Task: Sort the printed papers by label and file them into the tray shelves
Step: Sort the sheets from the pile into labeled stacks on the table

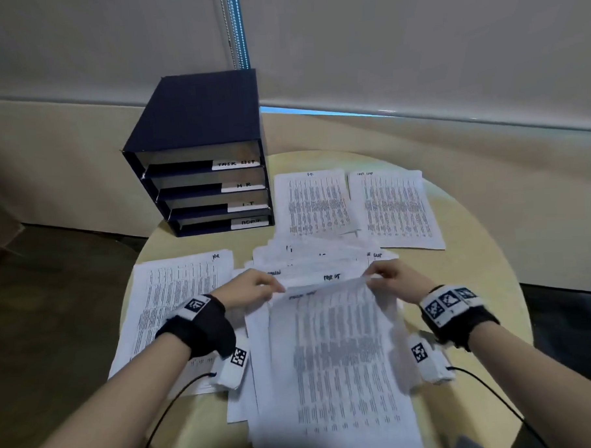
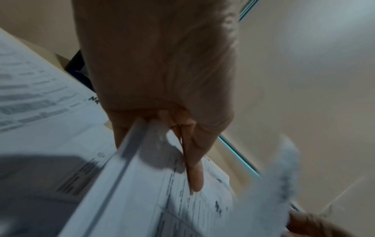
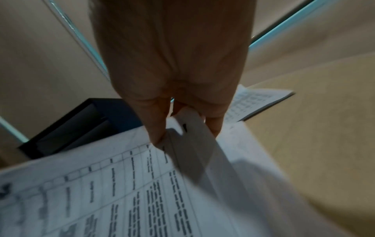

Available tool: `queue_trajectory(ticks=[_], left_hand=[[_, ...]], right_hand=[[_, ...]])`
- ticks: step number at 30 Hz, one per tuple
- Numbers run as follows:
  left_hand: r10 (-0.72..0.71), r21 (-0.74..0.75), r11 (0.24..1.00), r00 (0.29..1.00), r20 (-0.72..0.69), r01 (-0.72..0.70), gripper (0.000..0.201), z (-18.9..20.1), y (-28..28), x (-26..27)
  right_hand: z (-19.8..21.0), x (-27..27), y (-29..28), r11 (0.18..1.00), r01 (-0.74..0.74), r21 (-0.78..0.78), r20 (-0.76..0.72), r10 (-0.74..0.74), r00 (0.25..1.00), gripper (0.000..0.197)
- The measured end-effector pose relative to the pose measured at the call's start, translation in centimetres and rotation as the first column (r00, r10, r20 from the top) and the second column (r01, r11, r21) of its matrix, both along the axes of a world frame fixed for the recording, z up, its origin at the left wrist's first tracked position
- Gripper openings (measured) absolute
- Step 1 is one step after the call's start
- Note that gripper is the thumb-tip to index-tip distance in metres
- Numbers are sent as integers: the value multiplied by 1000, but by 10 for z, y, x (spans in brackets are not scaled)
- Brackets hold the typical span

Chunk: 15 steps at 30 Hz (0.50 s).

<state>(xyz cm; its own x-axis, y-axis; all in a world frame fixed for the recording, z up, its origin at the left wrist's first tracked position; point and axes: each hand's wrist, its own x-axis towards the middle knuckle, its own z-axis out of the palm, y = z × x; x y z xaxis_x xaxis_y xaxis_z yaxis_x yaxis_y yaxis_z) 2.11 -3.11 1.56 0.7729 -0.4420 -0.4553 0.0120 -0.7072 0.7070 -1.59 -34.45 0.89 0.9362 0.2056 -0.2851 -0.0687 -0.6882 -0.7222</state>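
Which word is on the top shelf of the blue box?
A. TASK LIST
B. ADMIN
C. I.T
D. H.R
A: the white tag on the top shelf of the blue box reads TASK LIST; H.R, I.T and ADMIN sit on the shelves below it.

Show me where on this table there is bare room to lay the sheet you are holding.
Bare table shows right of the middle heap, below the far-right sheet. A narrower strip lies between the filing tray and the left sheet. The centre and left are crowded with paper, where both the left hand and right hand pinch the lifted sheet.
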Motion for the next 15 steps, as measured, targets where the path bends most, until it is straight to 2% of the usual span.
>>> queue_trajectory(ticks=[1, 3, 4, 9, 11, 13, 15], left_hand=[[26, -5, 1000, 999, -31, -26, 19, 5, -6, 0], [41, 33, 999, 994, -97, -38, 48, 10, -14, 2], [24, 45, 999, 993, -119, -18, 55, 10, -16, 3], [-85, 59, 994, 996, -36, 87, 43, 6, -14, 6], [-50, 62, 997, 999, -20, 52, 31, 1, -10, 8], [2, 69, 998, 1000, -14, -1, 41, 1, -8, 6], [17, 47, 999, 1000, -9, -16, 36, -2, -9, 5]], right_hand=[[-1, 2, 11, 1000, -19, 6, 17, 19, 1000, 11], [-2, 6, 31, 1000, -25, 18, 52, 24, 998, 13], [-3, 8, 39, 1000, -15, 23, 67, 13, 998, 13], [-6, 8, 56, 1000, 11, 11, 155, -12, 988, 9], [-9, 4, 56, 999, 23, 44, 233, -32, 972, 9], [-15, -1, 54, 997, 47, 63, 327, -65, 943, 8], [-20, -9, 51, 995, 77, 59, 405, -94, 909, 8]])
